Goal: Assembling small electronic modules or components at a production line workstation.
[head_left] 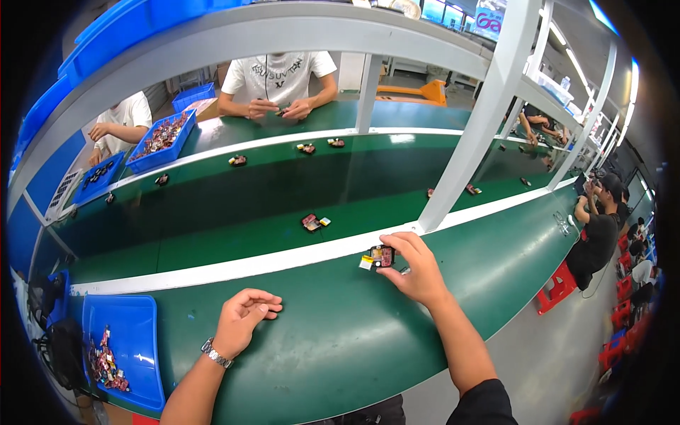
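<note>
The right hand (418, 265) reaches out to the far edge of the green table (340, 347), right by the white strip (234, 263) that runs along the moving belt (248, 205). Its fingers are pinched closed on a small dark part (382, 256) with a little yellow tag (366, 263) on its left end. The part sits over the white strip, just at the table's edge. I cannot tell if it rests on the strip or hangs a bit above it.

The left hand (241, 322) lies on the table, well apart from the part. Its fingers are loosely curled and it holds nothing.

What could go wrong? The pinch is only at the fingertips, so the small part could slip and flip over. The yellow tag sticks out past the fingers, so it could bend or catch on the strip. If the part lands crooked or half on the strip, it may not ride the belt well. It could also fall to the table side.

The part lies about flat. Its long side runs left to right, along the white strip. The tag end points to the person's left, and the other end is hidden under the fingers.

Another 1 like it (312, 222) lies on the belt, farther out. A blue bin (138, 340) with more small parts stands at the near left.
</note>
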`<state>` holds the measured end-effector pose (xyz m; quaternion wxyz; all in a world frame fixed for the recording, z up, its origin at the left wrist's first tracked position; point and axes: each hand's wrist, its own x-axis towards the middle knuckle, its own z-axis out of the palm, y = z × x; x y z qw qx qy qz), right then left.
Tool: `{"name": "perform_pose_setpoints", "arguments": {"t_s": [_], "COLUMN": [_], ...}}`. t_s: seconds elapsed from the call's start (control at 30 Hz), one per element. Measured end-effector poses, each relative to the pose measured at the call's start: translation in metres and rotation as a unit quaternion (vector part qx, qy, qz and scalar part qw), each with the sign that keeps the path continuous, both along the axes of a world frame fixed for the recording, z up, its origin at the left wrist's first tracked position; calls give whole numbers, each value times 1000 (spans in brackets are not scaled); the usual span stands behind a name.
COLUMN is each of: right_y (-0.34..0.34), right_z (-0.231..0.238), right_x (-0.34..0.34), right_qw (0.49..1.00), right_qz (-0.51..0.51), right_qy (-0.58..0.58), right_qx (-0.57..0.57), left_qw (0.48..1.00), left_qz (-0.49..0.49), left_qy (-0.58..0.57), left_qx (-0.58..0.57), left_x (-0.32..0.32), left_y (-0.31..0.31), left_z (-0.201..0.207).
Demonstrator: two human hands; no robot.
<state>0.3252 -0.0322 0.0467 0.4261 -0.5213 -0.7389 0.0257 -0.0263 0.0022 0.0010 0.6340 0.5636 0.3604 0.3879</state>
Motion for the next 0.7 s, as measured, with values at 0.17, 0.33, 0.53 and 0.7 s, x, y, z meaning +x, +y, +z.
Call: {"name": "perform_pose_setpoints", "arguments": {"t_s": [0.17,0.33,0.53,0.7], "right_y": [-3,-5,-4,-8], "right_z": [4,7,7,4], "right_x": [-12,-14,-18,-34], "right_qw": [995,994,989,977], "right_qz": [43,58,101,180], "right_qy": [-47,-26,-13,-29], "right_qx": [70,87,105,112], "left_qw": [1000,1000,999,997], "left_qz": [-3,-23,-23,-13], "left_qy": [7,19,36,54], "left_qx": [6,7,9,50], "left_x": [-1,-2,-3,1], "left_y": [-1,-2,-2,-10], "left_z": [0,4,4,2]}}
